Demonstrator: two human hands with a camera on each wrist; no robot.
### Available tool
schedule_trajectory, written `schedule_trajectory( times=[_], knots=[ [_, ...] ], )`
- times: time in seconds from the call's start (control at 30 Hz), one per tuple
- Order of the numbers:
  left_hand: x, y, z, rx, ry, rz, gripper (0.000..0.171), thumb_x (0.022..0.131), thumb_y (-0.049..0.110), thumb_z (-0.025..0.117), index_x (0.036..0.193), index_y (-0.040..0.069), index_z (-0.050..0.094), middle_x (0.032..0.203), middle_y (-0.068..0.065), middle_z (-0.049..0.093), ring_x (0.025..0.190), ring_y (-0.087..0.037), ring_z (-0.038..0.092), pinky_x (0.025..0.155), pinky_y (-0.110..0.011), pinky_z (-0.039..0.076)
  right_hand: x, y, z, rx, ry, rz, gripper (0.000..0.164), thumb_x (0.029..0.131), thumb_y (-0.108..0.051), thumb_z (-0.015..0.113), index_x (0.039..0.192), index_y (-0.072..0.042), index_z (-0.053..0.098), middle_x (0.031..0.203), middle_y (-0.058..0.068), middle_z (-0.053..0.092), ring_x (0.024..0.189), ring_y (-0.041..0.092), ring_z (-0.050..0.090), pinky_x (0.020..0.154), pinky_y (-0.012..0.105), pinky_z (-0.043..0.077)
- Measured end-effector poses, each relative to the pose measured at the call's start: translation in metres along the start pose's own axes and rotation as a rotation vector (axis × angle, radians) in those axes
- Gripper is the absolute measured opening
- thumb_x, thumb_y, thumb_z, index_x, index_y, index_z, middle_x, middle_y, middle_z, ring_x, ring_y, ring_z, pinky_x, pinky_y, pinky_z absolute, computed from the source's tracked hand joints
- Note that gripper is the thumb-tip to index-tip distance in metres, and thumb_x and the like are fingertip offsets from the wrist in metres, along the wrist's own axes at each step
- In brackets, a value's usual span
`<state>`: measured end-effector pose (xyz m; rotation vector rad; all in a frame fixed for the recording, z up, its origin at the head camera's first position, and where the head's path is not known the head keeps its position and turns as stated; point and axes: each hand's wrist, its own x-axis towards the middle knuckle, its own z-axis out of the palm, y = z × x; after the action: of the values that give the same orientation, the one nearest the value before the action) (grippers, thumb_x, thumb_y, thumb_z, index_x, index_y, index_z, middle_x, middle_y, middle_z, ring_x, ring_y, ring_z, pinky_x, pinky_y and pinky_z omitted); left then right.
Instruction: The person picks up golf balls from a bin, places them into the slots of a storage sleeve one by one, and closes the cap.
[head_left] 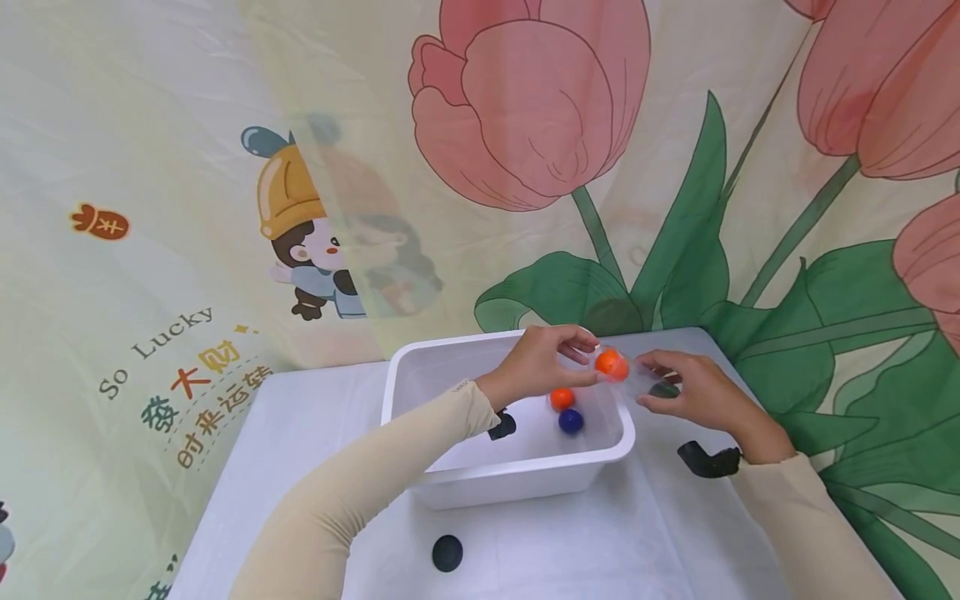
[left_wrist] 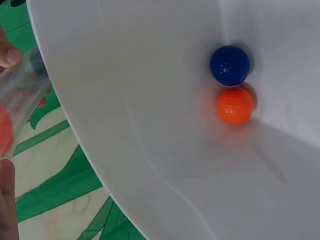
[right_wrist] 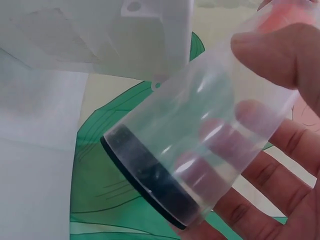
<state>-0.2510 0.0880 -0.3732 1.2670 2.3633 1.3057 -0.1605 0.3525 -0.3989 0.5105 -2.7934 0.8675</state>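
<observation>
1. Clear tube (right_wrist: 175, 110), one: tilted, beside the white tub's (head_left: 510, 487) right rim. Its lower end, by your right hand, carries a dark end piece (right_wrist: 152, 177), which you have in place.
2. Right hand (head_left: 693, 387): you grasp the clear tube, thumb on one side, fingers wrapped behind.
3. Left hand (head_left: 540, 362): thumb and bent fingers pinch the held orange ball (head_left: 607, 364) at the tube's other end. Whether you also bear on the plastic rim, you cannot tell from here.
4. Held orange ball: at the tube's end away from the dark piece. Paler orange shows through the plastic; whether that is a second ball is unclear, as is whether the ball is entering or leaving.
5. Loose orange ball (left_wrist: 235, 106) and blue ball (left_wrist: 229, 65): side by side on the tub floor, outside the tube, neither in your hands.
6. Black disc (head_left: 447, 553), one: flat on the table (head_left: 600, 550), in front of the tub; by its look, perhaps the tube's second cap, not fitted.
7. Standing, as judged: midway; one ball at the tube's end, two balls and the disc apart from it.
</observation>
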Motion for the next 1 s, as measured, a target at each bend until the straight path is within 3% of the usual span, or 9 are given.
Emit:
schedule_trajectory(
  times=[0.17, 0.37, 0.6, 0.73, 1.0],
  knots=[
    [0.001, -0.006, 0.001, -0.032, -0.011, 0.009, 0.046, 0.091, 0.021, 0.089, 0.13, 0.002, 0.073, 0.125, -0.011, 0.078, 0.1, -0.008, 0.078, 0.09, -0.017, 0.058, -0.004, 0.005, 0.0, 0.03, 0.026, -0.021, 0.048, 0.082, -0.005, 0.094, 0.123, 0.006, 0.072, 0.112, 0.018, 0.076, 0.096, 0.034, 0.073, 0.081, 0.053, 0.066],
    [0.002, -0.02, 0.001, -0.049, -0.011, -0.011, 0.047, 0.092, 0.022, 0.089, 0.132, 0.002, 0.073, 0.128, -0.013, 0.077, 0.102, -0.01, 0.077, 0.095, -0.029, 0.062, -0.009, 0.013, -0.001, 0.037, 0.036, -0.015, 0.048, 0.083, -0.005, 0.093, 0.124, 0.005, 0.072, 0.111, 0.015, 0.075, 0.095, 0.031, 0.072, 0.08, 0.049, 0.067],
    [0.004, -0.042, 0.002, -0.165, -0.035, -0.032, 0.046, 0.091, 0.011, 0.089, 0.131, -0.003, 0.072, 0.126, -0.02, 0.076, 0.11, -0.026, 0.077, 0.088, -0.024, 0.063, -0.013, 0.019, -0.003, 0.021, 0.079, -0.062, 0.045, 0.08, -0.003, 0.094, 0.12, 0.003, 0.074, 0.105, 0.01, 0.075, 0.089, 0.027, 0.071, 0.076, 0.041, 0.067],
    [0.006, -0.054, 0.004, -0.238, -0.071, -0.058, 0.045, 0.091, 0.004, 0.087, 0.131, -0.007, 0.071, 0.129, -0.023, 0.074, 0.119, -0.039, 0.072, 0.094, -0.025, 0.061, -0.014, 0.021, -0.004, 0.025, 0.082, -0.059, 0.044, 0.08, -0.003, 0.094, 0.119, 0.003, 0.074, 0.104, 0.01, 0.075, 0.088, 0.026, 0.071, 0.076, 0.038, 0.067],
    [0.003, -0.077, 0.018, -0.29, -0.135, -0.105, 0.047, 0.088, -0.003, 0.087, 0.13, -0.012, 0.069, 0.129, -0.029, 0.072, 0.122, -0.043, 0.071, 0.099, -0.034, 0.062, -0.019, 0.021, -0.005, 0.048, 0.056, -0.018, 0.043, 0.084, -0.005, 0.092, 0.121, 0.004, 0.073, 0.104, 0.01, 0.075, 0.09, 0.026, 0.07, 0.079, 0.04, 0.066]
  ],
)
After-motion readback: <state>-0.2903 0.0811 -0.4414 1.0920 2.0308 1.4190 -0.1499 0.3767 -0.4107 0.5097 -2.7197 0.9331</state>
